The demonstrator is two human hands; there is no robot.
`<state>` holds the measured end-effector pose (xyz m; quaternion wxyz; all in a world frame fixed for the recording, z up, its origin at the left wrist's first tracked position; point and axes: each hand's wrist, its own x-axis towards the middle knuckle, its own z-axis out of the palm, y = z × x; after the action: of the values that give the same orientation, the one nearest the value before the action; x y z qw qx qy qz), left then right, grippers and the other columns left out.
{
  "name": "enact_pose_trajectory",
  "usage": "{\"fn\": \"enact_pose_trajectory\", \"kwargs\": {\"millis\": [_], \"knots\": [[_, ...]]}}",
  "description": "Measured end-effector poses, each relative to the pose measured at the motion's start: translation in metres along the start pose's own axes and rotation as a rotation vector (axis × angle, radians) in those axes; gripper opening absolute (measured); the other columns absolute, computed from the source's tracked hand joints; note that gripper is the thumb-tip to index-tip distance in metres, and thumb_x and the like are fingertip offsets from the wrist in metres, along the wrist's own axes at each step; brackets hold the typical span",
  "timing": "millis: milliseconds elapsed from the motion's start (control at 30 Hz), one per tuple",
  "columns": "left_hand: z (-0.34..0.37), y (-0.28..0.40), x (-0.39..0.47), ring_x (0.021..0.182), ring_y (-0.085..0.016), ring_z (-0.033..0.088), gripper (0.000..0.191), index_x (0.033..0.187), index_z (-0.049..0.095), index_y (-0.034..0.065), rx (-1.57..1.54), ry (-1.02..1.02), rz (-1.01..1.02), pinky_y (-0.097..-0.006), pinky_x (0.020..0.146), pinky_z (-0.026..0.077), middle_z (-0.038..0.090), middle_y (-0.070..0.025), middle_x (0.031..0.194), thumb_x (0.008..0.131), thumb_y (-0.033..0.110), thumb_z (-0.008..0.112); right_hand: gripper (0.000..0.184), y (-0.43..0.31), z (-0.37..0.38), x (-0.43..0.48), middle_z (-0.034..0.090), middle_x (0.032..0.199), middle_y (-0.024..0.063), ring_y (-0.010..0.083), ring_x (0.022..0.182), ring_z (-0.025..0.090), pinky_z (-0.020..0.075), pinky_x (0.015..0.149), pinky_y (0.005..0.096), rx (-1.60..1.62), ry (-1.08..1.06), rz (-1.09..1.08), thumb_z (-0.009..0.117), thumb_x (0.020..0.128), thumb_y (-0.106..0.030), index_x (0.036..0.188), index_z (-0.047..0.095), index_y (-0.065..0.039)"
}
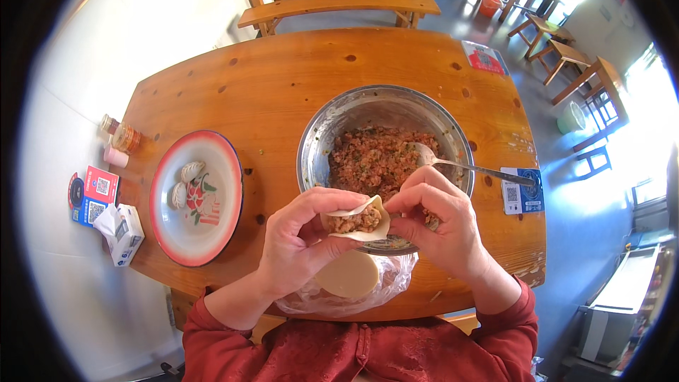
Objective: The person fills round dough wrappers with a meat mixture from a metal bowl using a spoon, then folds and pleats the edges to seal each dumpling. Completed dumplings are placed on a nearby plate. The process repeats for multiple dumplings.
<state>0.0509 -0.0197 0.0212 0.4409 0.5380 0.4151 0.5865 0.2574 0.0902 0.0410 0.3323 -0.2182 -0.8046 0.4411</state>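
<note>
My left hand holds a round dumpling wrapper folded partway around a lump of meat filling. The thumb and forefinger of my right hand are at the wrapper's right edge; whether they pinch it is hard to tell. Just beyond both hands stands a steel bowl of minced filling, with a metal spoon resting in it, its handle over the right rim. Beneath my hands lies a stack of round wrappers on a clear plastic bag.
At the left is a red-rimmed enamel plate carrying two pleated dumplings. Jars, a tissue pack and printed code cards stand by the wall. Another card lies under the spoon handle. A wooden bench is beyond the table.
</note>
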Motion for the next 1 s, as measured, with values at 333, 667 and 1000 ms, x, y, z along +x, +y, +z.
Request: {"fn": "enact_pose_trajectory", "kwargs": {"millis": [333,667,1000], "knots": [[-0.0024,0.0013,-0.0034,0.121,-0.019,0.063,0.047,0.13,0.062,-0.0003,-0.055,-0.052,-0.059,-0.0324,0.103,0.054,0.062,-0.0115,0.131,0.086,-0.011,0.074,0.021,-0.0009,0.0037,-0.0018,0.06,0.098,0.0071,0.0153,0.082,0.062,0.0501,0.069,0.0257,0.048,0.011,0.07,0.078,0.083,0.003,0.102,0.069,0.0],[0.0026,0.0009,-0.005,0.12,-0.018,0.063,0.047,0.129,0.062,-0.0001,-0.094,-0.003,-0.079,-0.0306,0.1,0.054,0.064,-0.0107,0.129,0.086,-0.014,0.073,0.02,-0.0026,0.0064,-0.0039,0.064,0.092,0.0129,0.0267,0.077,0.068,0.0553,0.066,0.0335,-0.057,0.016,-0.085,0.076,0.082,0.008,0.097,0.066,0.002],[0.0016,-0.0001,-0.0042,0.115,-0.017,0.066,0.043,0.128,0.061,0.0005,-0.05,0.055,-0.105,-0.0311,0.099,0.055,0.066,-0.0104,0.125,0.088,-0.011,0.072,0.018,-0.0061,0.0086,-0.0047,0.065,0.093,0.0133,0.0261,0.078,0.069,0.0551,0.066,0.0326,-0.033,-0.003,-0.088,0.074,0.083,0.006,0.099,0.068,0.001]]}}
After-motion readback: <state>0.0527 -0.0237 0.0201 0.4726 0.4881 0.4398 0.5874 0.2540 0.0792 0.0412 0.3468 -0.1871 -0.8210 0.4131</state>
